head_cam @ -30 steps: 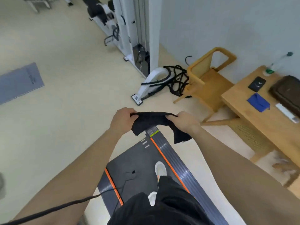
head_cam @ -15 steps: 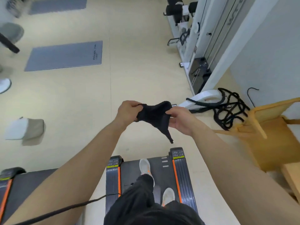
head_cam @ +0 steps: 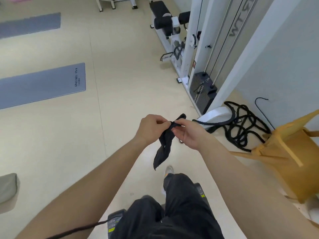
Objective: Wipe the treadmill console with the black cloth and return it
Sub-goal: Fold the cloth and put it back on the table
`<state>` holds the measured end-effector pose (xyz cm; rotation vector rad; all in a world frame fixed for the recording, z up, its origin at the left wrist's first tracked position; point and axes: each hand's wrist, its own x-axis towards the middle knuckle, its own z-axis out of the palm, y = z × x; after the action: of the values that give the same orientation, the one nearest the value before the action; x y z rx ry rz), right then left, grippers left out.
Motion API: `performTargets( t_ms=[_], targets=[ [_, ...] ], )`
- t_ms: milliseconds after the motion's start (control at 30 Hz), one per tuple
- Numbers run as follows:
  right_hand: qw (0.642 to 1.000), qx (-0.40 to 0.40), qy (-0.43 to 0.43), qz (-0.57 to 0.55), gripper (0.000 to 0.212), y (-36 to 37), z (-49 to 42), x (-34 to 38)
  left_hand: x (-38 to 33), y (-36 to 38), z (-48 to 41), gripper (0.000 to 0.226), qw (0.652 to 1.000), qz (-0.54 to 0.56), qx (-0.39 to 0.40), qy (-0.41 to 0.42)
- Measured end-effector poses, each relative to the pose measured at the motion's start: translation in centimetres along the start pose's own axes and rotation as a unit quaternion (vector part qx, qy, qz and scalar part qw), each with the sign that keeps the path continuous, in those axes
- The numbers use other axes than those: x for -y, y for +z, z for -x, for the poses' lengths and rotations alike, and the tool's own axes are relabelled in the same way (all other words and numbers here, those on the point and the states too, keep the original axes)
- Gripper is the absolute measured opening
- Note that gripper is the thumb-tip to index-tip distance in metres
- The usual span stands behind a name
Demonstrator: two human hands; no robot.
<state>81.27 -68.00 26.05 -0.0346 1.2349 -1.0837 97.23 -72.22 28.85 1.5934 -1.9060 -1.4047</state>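
The black cloth [head_cam: 164, 145] hangs bunched between both hands in front of me, its loose tail drooping toward my legs. My left hand [head_cam: 151, 128] pinches the cloth's top from the left. My right hand [head_cam: 188, 133] pinches the same top edge from the right, fingertips almost touching the left hand's. Only the dark front end of the treadmill deck [head_cam: 114, 219] shows at the bottom, mostly hidden by my black trousers. The treadmill console is out of view.
A white cable weight machine [head_cam: 193, 54] stands ahead on the right, with coiled black ropes [head_cam: 241, 128] on the floor beside it. A yellow wooden chair [head_cam: 293, 152] is at the right. Grey exercise mats [head_cam: 43, 83] lie on the left floor.
The view has swung left and forward; the treadmill deck slid down out of sight. Both hands came closer together and gathered the cloth from a spread strip into a narrow hanging bunch.
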Motion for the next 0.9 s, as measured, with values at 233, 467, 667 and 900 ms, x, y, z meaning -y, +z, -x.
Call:
performTargets(
  t_ms=[233,467,667,900],
  targets=[
    [0.993,-0.028,-0.079,-0.087,0.013,-5.1,-15.1,4.4,1.5,6.0,-17.8,0.013,0.983,-0.110,0.092,0.116],
    [0.947,-0.319,-0.040,0.012,0.040,-14.7,-22.4,7.7,-1.4,13.2,-28.8,0.017,0.911,-0.237,0.254,0.223],
    [0.857,-0.483,-0.118,0.134,0.020,-22.6,-20.5,11.0,-8.2,19.6,-35.8,0.016,0.831,-0.291,0.365,0.302],
    [0.829,-0.521,-0.146,-0.142,0.015,-27.6,-14.3,13.1,-12.5,31.1,-37.8,0.022,0.803,-0.298,0.362,0.368]
  ],
)
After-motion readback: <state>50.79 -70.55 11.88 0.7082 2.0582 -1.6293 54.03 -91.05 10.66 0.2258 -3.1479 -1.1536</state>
